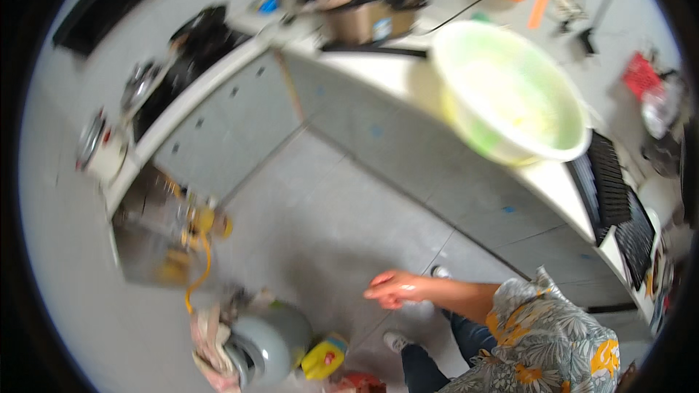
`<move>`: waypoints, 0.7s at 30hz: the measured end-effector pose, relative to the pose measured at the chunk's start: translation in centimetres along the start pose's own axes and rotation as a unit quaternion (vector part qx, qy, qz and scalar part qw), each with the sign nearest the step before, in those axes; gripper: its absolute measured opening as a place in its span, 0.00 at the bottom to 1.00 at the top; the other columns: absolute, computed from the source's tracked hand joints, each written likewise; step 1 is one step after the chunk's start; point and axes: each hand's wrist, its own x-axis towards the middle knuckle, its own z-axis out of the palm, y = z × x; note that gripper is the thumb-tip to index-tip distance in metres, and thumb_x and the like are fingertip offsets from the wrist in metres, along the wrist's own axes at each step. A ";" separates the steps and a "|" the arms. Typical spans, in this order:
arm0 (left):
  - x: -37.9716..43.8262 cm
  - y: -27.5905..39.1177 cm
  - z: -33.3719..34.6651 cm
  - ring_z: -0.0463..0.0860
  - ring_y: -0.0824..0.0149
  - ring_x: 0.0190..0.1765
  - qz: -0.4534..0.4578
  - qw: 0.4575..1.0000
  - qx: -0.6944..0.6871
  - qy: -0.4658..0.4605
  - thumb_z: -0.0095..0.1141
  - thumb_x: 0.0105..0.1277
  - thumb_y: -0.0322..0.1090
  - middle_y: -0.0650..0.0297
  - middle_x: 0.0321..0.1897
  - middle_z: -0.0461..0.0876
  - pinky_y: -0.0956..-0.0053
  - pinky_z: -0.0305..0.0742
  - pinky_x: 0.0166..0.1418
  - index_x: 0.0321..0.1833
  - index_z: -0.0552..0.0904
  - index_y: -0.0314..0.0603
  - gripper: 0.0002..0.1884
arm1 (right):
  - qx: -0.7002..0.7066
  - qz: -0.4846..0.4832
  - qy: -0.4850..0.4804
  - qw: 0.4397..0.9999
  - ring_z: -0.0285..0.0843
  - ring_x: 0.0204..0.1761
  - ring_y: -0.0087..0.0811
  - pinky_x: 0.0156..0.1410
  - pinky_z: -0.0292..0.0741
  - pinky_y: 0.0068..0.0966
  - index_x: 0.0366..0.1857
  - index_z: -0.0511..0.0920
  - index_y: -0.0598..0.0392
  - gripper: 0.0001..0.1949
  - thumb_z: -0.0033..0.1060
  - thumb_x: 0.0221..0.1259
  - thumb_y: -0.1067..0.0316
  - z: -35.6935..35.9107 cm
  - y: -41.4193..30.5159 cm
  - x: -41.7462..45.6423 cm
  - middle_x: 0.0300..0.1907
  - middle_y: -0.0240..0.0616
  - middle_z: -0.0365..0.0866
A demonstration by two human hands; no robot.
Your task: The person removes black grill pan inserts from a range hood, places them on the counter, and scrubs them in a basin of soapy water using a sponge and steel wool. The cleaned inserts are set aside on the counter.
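My right hand [396, 288] hangs over the grey tiled floor [327, 202], its fingers loosely bent and somewhat apart, with nothing visible in them. My left hand is out of view. Below and to the left of the right hand stand a grey gas cylinder [276, 341] and a yellow plastic container [324, 356]. A pale pinkish cloth [210, 346] lies against the cylinder's top. An orange hose [206, 267] runs up to yellow fittings in the open cabinet space. A large pale green and white plastic basin [508, 98] rests on the white counter [382, 73], away from the hand.
Grey cabinet doors [393, 136] line the bent counter. A cardboard box [363, 22] stands near the corner, black ribbed racks [609, 180] at right, and a pale lidded pot [104, 155] at far left. Something red [357, 383] lies on the floor by the yellow container.
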 end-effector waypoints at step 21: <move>-29.5 -2.1 50.3 0.71 0.69 0.27 0.334 0.786 0.257 -0.452 0.53 0.66 0.32 0.62 0.24 0.75 0.74 0.69 0.32 0.35 0.74 0.38 0.05 | -0.741 0.091 0.142 0.650 0.66 0.65 0.43 0.65 0.65 0.46 0.73 0.50 0.43 0.52 0.69 0.43 0.39 -32.8 -27.5 -25.9 0.64 0.45 0.68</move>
